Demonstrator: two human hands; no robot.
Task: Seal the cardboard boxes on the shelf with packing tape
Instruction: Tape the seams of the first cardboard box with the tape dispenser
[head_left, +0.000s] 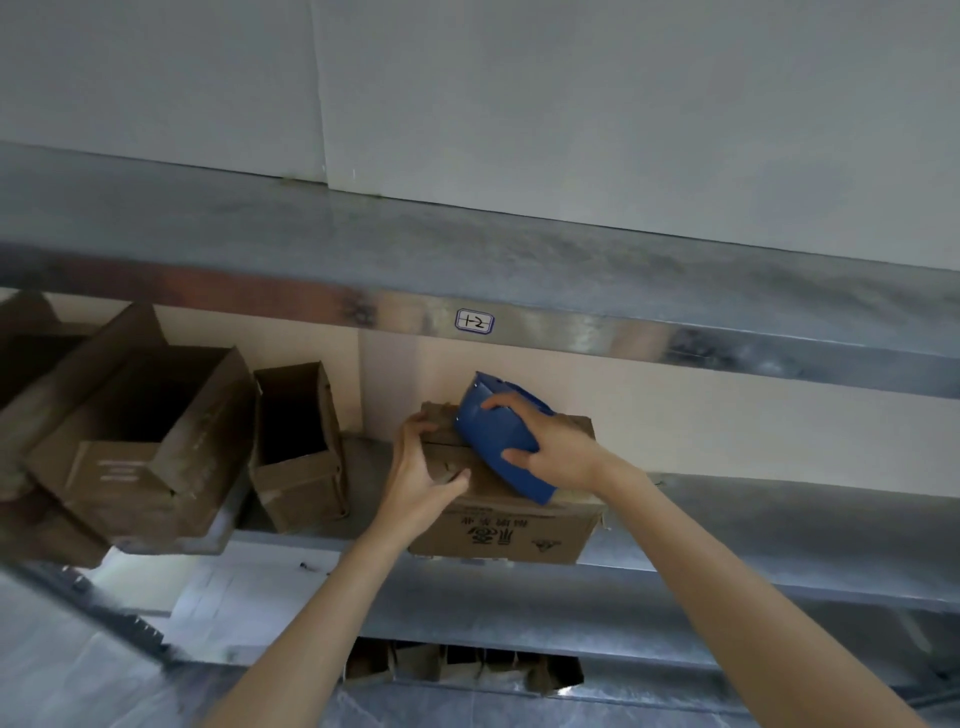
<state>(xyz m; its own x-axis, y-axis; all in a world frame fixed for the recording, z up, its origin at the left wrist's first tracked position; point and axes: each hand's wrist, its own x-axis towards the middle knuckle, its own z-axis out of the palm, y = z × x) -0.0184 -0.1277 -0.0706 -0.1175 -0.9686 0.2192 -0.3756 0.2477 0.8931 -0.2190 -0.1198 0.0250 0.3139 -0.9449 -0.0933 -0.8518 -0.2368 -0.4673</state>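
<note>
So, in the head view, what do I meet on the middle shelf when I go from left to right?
Large open box, small open box, left hand gripping the closed box, blue tape dispenser, right hand holding it.

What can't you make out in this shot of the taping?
Head view.
Tape on the closed box: the blue tape dispenser and right hand cover most of the seam.
Insides of large open box and small open box: too dark.
The leftmost box: cut off by frame edge.

A single wide head-worn camera stands close before the metal shelf (779, 514), facing it tilted, looking slightly down past its labelled upper beam (675, 291).
</note>
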